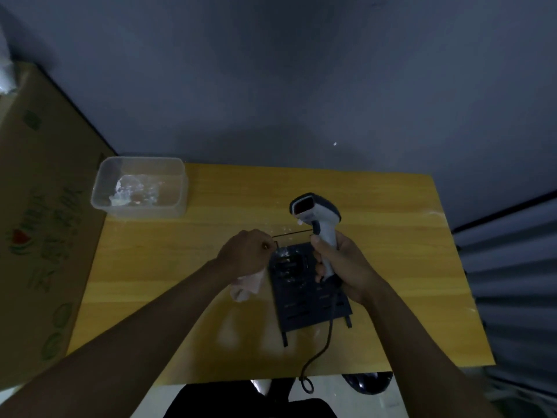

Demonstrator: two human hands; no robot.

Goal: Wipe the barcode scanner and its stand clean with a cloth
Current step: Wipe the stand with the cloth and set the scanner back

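My right hand (342, 268) grips the handle of the white and dark barcode scanner (315, 214), held upright above the table with its red window facing away to the left. Its black cable (321, 351) trails down over the table's near edge. The dark slotted stand (304, 306) lies flat on the table under and between my hands. My left hand (245, 256) is closed on a crumpled pale cloth (248, 285), which hangs below the fist at the stand's left edge. Small white specks lie near the stand's far end.
A clear plastic tub (138, 188) with something pale inside sits at the yellow wooden table's (150, 267) far left corner. A large cardboard box (39, 221) stands against the table's left side. A grey wall is behind, and corrugated panels are at the right.
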